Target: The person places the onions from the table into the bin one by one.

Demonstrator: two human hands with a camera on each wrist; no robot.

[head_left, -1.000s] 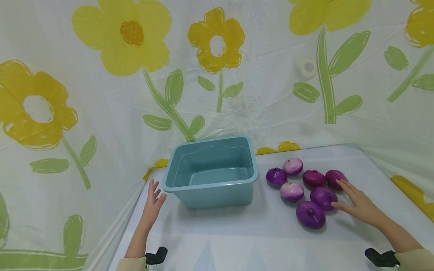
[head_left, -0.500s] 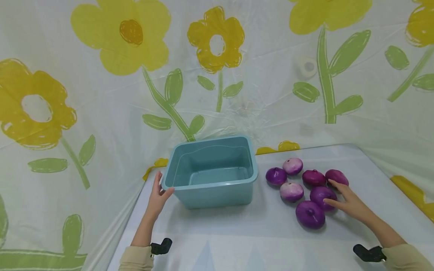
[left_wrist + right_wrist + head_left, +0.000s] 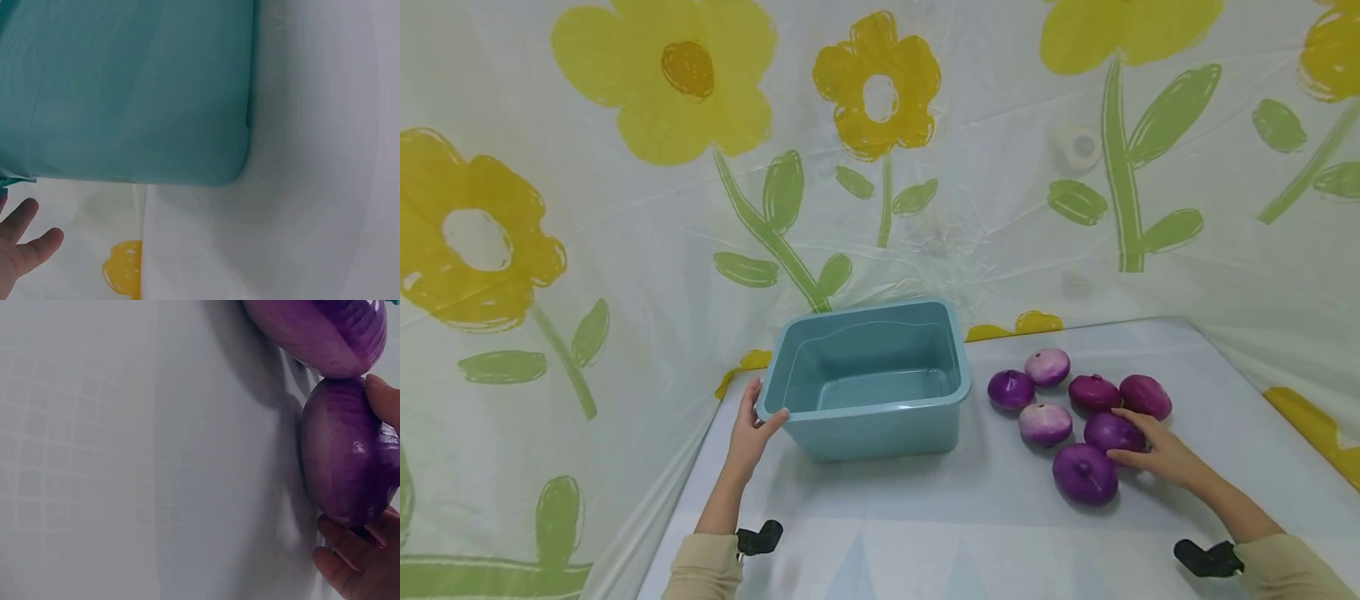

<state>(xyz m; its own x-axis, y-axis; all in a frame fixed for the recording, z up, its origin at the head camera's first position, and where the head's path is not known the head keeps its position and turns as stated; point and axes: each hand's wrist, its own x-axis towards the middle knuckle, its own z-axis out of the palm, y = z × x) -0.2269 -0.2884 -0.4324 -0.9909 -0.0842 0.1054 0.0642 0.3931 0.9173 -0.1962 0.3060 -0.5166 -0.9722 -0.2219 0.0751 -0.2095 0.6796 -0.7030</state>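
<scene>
A teal plastic basin (image 3: pixel 880 433) stands on the white-covered table, its inside bare. At its front left corner my left hand (image 3: pixel 748 437) holds the rim, thumb on the front edge and fingers along the side. The left wrist view has the basin wall (image 3: pixel 125 94) large, with two fingers spread off it below. My right hand (image 3: pixel 1167 454) grips a purple onion (image 3: pixel 1105 429) between thumb and fingers. From the right wrist this onion (image 3: pixel 340 456) appears close to the table, touching another purple onion (image 3: pixel 319 331). That neighbour, a darker onion (image 3: pixel 1084 479), lies nearest the front.
Around them lie a reddish onion (image 3: pixel 1093 393), another reddish onion (image 3: pixel 1146 397), a pale onion (image 3: pixel 1045 425), a second pale one (image 3: pixel 1047 367) and a violet onion (image 3: pixel 1011 389). A flower-printed curtain (image 3: pixel 985 200) hangs behind the table (image 3: pixel 925 533).
My left hand has moved right and up to the basin's corner and taken hold of its rim. The right hand has come left and down and closed around a purple onion.
</scene>
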